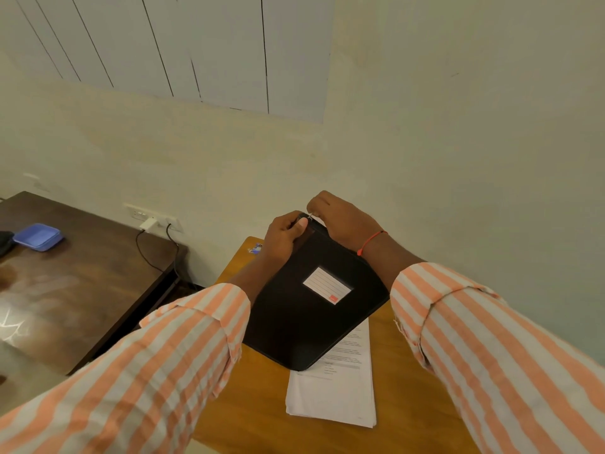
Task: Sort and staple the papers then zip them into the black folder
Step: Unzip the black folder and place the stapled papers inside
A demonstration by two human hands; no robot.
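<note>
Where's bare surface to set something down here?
Wooden desk: bare strips left and right of the paper stack. Its far half is crowded by the folder, gripped by the left hand and right hand. Dark table: wide bare area nearer than the blue box.

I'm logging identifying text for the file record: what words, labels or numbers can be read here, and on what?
Nothing here can be read.
The label on the black folder: ruled lines and a red patch, print too small.
The papers under the folder: printed lines, too small and blurred.
The sticker at the far edge of the table: blurred.
</note>
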